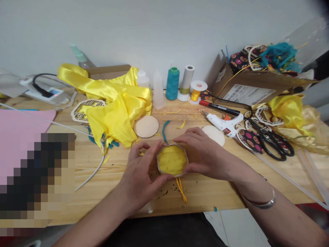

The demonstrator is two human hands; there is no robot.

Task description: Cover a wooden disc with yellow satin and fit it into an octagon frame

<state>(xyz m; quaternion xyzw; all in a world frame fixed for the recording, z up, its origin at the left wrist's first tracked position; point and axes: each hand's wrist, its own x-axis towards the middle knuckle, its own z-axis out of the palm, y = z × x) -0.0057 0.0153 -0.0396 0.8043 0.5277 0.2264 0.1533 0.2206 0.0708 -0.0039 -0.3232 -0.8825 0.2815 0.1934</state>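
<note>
Both hands close around a small octagonal wooden frame (172, 160) filled with yellow satin, lying on the wooden table (210, 195). My left hand (140, 171) curls round its left and lower edge, thumb under the rim. My right hand (203, 152) covers its right and upper edge, fingers pressed on the border. A yellow cord (181, 189) hangs from the frame's bottom toward me. A silver bangle (260, 202) sits on my right wrist.
Yellow satin cloth (115, 103) is heaped at the back left over a fretwork frame (83, 109). Two wooden discs (146, 126), a glue gun (223, 123), black scissors (272, 142), a marker, thread spools (172, 83) and a cardboard box (257, 87) surround the hands. Pink sheet (20, 133) at left.
</note>
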